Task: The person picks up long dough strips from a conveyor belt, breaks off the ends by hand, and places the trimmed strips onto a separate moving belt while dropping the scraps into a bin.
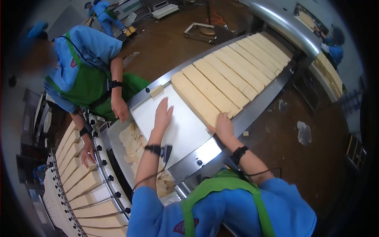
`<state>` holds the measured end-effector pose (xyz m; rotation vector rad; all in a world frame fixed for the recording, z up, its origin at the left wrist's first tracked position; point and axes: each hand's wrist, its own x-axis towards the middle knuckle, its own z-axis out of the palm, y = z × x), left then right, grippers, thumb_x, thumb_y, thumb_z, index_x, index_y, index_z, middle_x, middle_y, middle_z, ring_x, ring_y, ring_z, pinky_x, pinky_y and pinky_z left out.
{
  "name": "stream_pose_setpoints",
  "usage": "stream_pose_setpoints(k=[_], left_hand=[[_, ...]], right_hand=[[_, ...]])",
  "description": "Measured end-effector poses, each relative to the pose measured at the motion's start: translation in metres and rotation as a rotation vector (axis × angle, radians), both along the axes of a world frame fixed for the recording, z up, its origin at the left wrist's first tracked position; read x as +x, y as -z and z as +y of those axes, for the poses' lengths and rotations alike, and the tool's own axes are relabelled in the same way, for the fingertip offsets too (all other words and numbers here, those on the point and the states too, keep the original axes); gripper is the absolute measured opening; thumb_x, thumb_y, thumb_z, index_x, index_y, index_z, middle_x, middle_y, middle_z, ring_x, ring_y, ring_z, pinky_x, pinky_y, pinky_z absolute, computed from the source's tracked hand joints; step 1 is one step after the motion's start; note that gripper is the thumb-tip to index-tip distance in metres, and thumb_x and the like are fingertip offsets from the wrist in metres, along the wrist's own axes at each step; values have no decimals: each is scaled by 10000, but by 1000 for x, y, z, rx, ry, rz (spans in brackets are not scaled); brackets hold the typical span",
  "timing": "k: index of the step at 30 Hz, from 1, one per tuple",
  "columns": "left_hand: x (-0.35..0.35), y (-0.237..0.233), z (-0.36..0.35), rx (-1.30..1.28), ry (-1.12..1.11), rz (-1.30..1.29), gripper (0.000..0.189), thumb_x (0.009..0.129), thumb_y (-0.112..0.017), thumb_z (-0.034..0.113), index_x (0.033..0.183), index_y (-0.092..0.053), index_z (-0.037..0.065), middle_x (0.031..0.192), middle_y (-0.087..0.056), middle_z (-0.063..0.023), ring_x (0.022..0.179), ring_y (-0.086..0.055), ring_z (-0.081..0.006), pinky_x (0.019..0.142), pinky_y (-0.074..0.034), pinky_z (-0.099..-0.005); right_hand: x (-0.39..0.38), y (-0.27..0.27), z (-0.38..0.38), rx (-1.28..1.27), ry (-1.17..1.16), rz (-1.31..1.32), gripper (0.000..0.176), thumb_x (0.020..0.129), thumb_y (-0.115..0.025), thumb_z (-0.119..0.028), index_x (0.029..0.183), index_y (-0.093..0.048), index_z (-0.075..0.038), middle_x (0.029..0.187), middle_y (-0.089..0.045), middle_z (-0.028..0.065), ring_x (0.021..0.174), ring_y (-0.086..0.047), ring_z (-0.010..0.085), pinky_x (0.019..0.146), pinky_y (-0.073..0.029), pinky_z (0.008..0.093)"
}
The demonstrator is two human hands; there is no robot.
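Pale, dough-like strips [227,75] lie side by side on the white conveyor belt [177,126]. My right hand [224,128] is at the near end of the closest strip [196,96], its fingers curled over the corner and its thumb against the front side. The strip's end looks ragged beside my fingers. Over the bare white belt, my left hand [163,114] has its fingers stretched out and holds nothing. A small pale block [156,91] sits at the belt's far edge, just beyond my left fingertips.
A co-worker in a green apron [90,93] stands at left, one hand over strips on a second conveyor [79,177] with black knobs. Between the conveyors, a bin [118,132] holds pale scraps. A metal hood [294,29] crosses the belt's far end. Scraps lie on the floor.
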<state>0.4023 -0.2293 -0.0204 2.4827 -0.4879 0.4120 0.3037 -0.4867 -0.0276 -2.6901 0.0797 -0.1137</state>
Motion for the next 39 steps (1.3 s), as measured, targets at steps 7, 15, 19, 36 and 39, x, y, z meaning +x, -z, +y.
stream_pose_setpoints(k=[7, 15, 19, 36, 39], left_hand=[[136, 22, -63, 262, -148, 154, 349, 761, -502, 97, 1090, -484, -17, 1086, -489, -172, 1037, -458, -325, 868, -392, -432], [140, 3, -44, 381, -274, 476, 487, 669, -566, 253, 1108, -532, 44, 1112, -490, -120, 1081, -442, -282, 888, -386, -432], [88, -3, 19, 406, -492, 458, 486, 605, -617, 303, 1041, -599, 88, 1032, -523, -125, 1032, -472, -291, 877, -386, -392], [-278, -65, 257, -630, -1242, -318, 311, 917, -414, 242, 958, -579, -19, 793, -604, -148, 695, -562, -222, 660, -446, -325], [-335, -48, 352, -570, -1272, -450, 307, 902, -440, 250, 943, -611, -1, 812, -620, -170, 698, -578, -228, 649, -451, -318]], right_hand=[[-1, -6, -1, 40, -62, 6, 605, 581, -757, -329, 931, -420, 33, 886, -436, 170, 725, -558, 313, 576, -499, 364], [-4, -4, 1, 74, -155, 6, 585, 574, -761, -305, 917, -429, 32, 901, -438, 177, 753, -541, 328, 601, -481, 387], [2, -13, -1, 84, -395, 50, 618, 584, -752, -304, 973, -421, 44, 969, -432, 210, 835, -515, 368, 703, -465, 416], [-53, -44, 221, 574, -875, 33, 818, 629, -731, -255, 1273, -299, 4, 1173, -384, 201, 1079, -424, 332, 915, -377, 375], [-84, -61, 288, 739, -928, 15, 627, 772, -601, -170, 1288, -289, 0, 1150, -414, 190, 1054, -441, 306, 883, -383, 348]])
